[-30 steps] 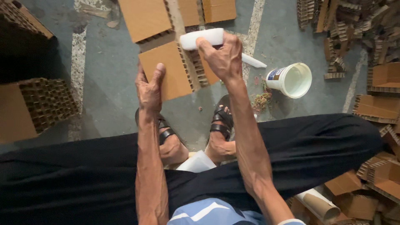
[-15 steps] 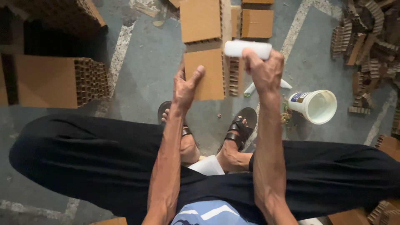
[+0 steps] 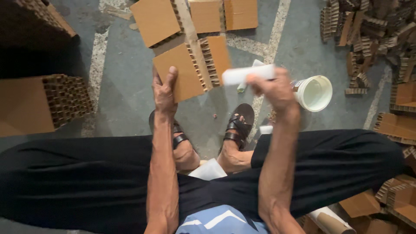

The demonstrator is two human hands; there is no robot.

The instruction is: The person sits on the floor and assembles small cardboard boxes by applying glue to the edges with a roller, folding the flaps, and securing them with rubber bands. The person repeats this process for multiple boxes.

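Observation:
My left hand (image 3: 164, 90) grips the near edge of a brown honeycomb cardboard piece (image 3: 187, 69) that lies on the grey floor in front of my feet. A second cardboard piece (image 3: 216, 54) lies against it on the right, its cell edge showing. My right hand (image 3: 275, 89) is raised above the floor and closed around a white roller-like tool (image 3: 247, 74), held level. A white bucket (image 3: 315, 92) stands just right of that hand. I am seated, with both sandalled feet (image 3: 236, 125) below the hands.
More cardboard panels (image 3: 154, 19) lie farther out. A thick honeycomb block (image 3: 43, 102) sits at the left and a dark stack (image 3: 30, 39) behind it. Cardboard offcuts (image 3: 372, 30) pile up at the right and lower right. Cardboard tubes (image 3: 329, 221) lie by my right leg.
My left hand went from open above the cardboard piece to gripping its near edge. My right hand with the white tool moved right and nearer, off the cardboard.

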